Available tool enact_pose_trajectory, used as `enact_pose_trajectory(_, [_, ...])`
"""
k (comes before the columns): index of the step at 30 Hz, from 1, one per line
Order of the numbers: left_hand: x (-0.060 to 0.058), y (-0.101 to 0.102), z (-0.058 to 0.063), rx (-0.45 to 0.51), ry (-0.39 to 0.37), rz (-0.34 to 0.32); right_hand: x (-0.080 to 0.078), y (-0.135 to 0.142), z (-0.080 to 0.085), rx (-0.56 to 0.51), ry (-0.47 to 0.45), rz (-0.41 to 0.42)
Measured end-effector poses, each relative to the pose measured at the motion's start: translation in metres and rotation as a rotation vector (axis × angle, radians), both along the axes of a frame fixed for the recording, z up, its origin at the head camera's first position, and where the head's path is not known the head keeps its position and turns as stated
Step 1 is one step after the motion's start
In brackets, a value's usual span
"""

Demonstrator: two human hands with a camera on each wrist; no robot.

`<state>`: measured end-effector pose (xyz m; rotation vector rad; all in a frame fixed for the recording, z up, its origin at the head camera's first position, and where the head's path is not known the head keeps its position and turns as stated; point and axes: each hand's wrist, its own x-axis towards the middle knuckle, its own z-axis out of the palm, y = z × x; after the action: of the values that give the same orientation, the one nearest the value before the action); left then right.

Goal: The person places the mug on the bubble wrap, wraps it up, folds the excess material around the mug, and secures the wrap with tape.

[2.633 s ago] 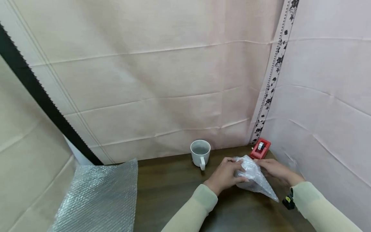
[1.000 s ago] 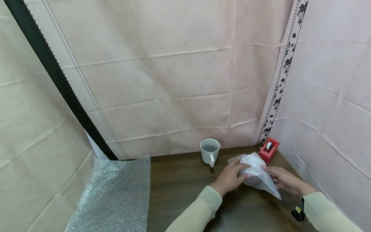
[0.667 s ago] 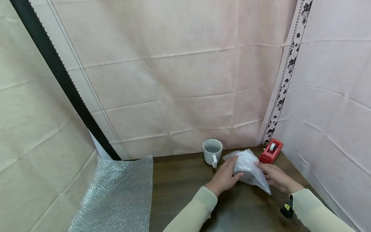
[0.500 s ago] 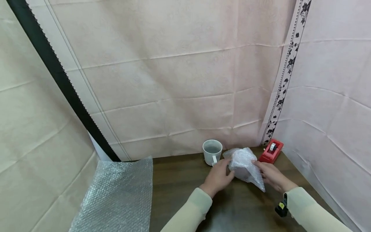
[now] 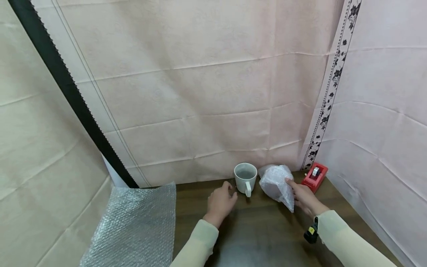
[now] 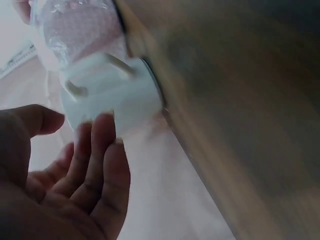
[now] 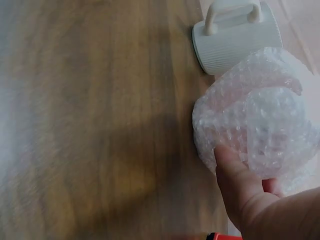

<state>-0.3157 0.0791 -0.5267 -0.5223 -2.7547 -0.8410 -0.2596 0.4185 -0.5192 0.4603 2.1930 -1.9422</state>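
Observation:
A bundle in clear bubble wrap (image 5: 277, 184) stands at the back of the table, with something pinkish showing faintly inside. My right hand (image 5: 304, 198) holds its right side; in the right wrist view the thumb (image 7: 230, 167) lies against the wrap and most fingers are hidden. Just left of the bundle is a white mug (image 5: 245, 178), upright, its handle toward me. My left hand (image 5: 220, 203) is left of the mug, fingers loosely bent with nothing in them. The left wrist view shows the mug's ribbed side (image 6: 115, 95) beyond those fingertips, apparently not touching.
A red tape dispenser (image 5: 314, 177) sits behind my right hand, near the corner. At left, a large sheet of bubble wrap (image 5: 133, 226) covers that part of the brown table (image 5: 257, 237). Pale cloth walls (image 5: 207, 92) close off the back and sides.
The bundle has moved back and left, beside the mug, with my right hand still on it. My left hand has let go of it and moved left past the mug.

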Motion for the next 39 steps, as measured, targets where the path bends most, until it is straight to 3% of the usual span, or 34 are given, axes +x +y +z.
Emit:
enact_pose_trajectory(8, [0.014, -0.048, -0.011, -0.125, -0.155, -0.011, -0.008, -0.007, -0.002, -0.043, -0.004, -0.013])
enact_pose_trajectory(16, [0.019, -0.09, -0.004, -0.167, -0.18, 0.035, -0.019, -0.017, -0.002, -0.093, -0.007, -0.034])
enact_pose_trajectory(22, [0.026, -0.113, -0.002, -0.162, -0.196, 0.06, -0.015, -0.024, -0.006, -0.225, -0.011, -0.008])
enact_pose_trajectory(28, [0.03, -0.136, -0.003, -0.166, -0.201, 0.1, 0.011, -0.023, -0.013, -0.232, -0.048, 0.02])
enact_pose_trajectory(32, [0.022, -0.16, 0.0, -0.187, -0.17, 0.136, 0.039, -0.025, -0.014, -0.144, -0.08, 0.017])
enact_pose_trajectory(35, [0.011, -0.187, 0.002, -0.21, -0.15, 0.173, 0.06, -0.035, -0.012, -0.035, -0.097, 0.07])
enact_pose_trajectory(39, [0.004, -0.231, 0.001, -0.251, -0.176, 0.233, 0.084, -0.068, -0.013, 0.054, -0.095, 0.196])
